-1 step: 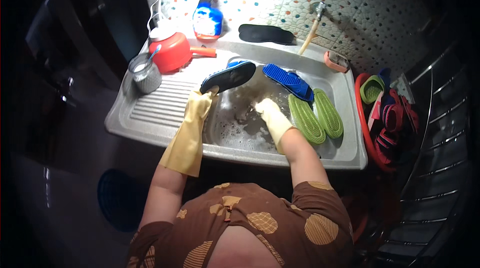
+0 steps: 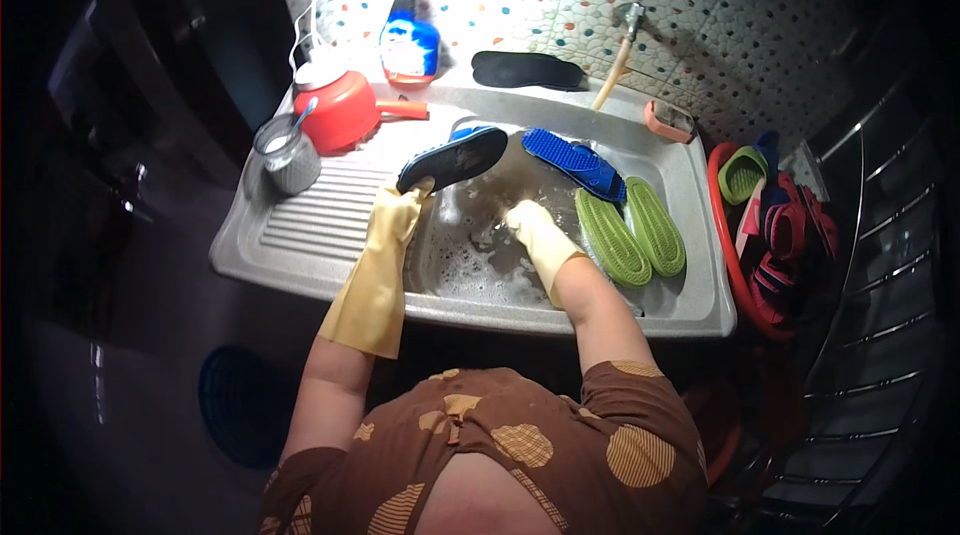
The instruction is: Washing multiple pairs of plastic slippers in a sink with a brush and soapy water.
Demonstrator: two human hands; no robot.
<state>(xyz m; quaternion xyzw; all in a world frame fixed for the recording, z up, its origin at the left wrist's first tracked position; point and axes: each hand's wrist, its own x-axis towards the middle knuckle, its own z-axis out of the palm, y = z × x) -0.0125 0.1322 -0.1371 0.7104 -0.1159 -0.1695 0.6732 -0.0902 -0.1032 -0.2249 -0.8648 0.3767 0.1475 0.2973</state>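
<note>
The black-soled slipper (image 2: 455,159) is held up over the left side of the sink (image 2: 500,315), tilted so that its dark underside shows and its blue-and-white edge runs along the top. The left hand (image 2: 402,197), in a yellow rubber glove, grasps it by the near end: the fingers are closed on the heel, with the tips partly hidden against the sole, while the toe points away to the upper right. The right hand (image 2: 527,221), gloved too, is low over the foamy, murky water (image 2: 475,260), well apart from the slipper. Its fingers are bent inward; whether they pinch something or close on nothing, I cannot tell, since the tips are too small and blurred. To the right of that hand, two green soles (image 2: 612,240) lie side by side, just below a blue slipper (image 2: 575,165) that slants across the far part of the sink. Beyond the rim lies a flat black insole (image 2: 528,70), and a red dipper (image 2: 342,113) stands on the left, beside a glass jar (image 2: 289,157).
</note>
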